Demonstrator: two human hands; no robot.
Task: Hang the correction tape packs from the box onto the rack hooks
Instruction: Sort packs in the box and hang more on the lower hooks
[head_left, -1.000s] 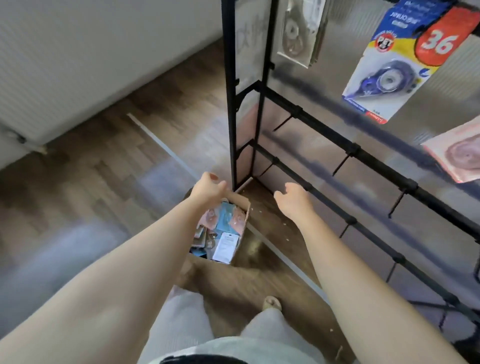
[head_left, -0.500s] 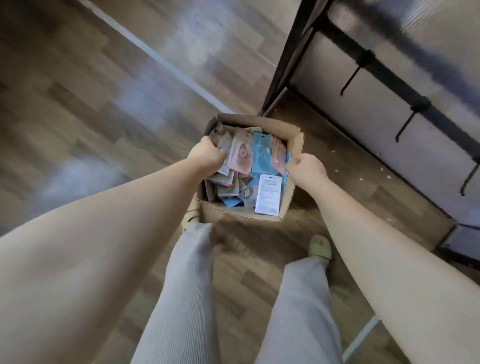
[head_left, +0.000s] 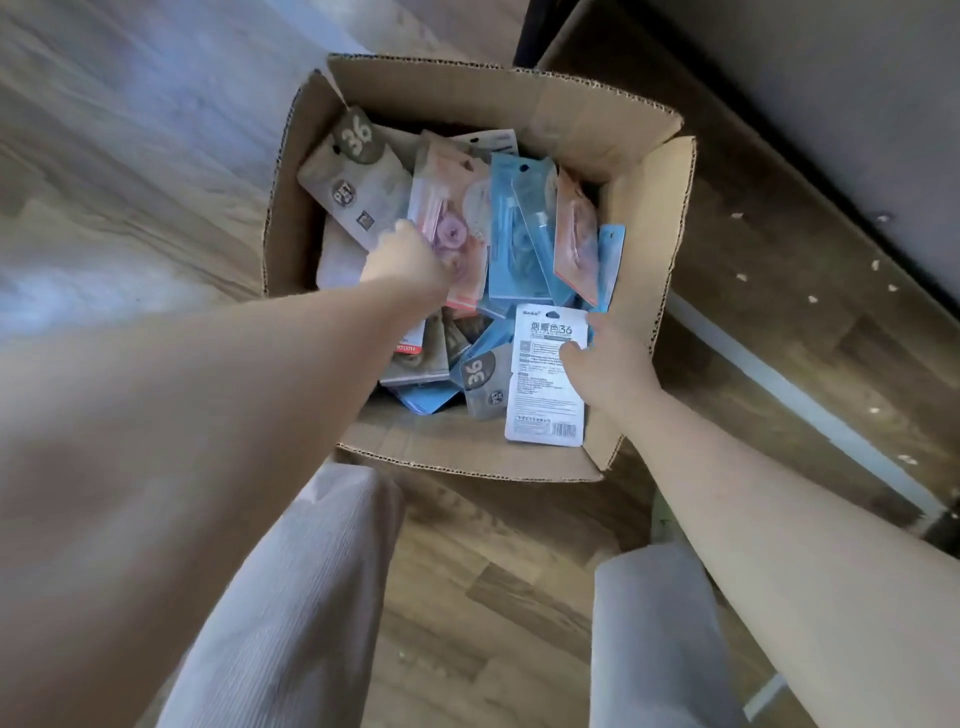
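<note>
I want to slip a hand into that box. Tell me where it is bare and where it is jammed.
Bare: the strip of floor inside the brown cardboard box along its near wall, left of the white barcode-backed pack. Jammed: the middle and far half, stacked with pink, blue and grey packs.

Soft, diffuse daylight fills the view, brightest at the left, where pale bluish glare washes over the wooden floor (head_left: 119, 156); the upper right corner lies in deep shadow. The wide-angle lens bends straight lines and swells the near left forearm (head_left: 182, 441), which is out of focus and smeared by motion blur, as are both trouser legs (head_left: 291, 613). Sharpness is best at the centre, where print on the white pack (head_left: 545, 395) in the cardboard box (head_left: 467, 91) is partly legible, though compression softens fine detail.
</note>
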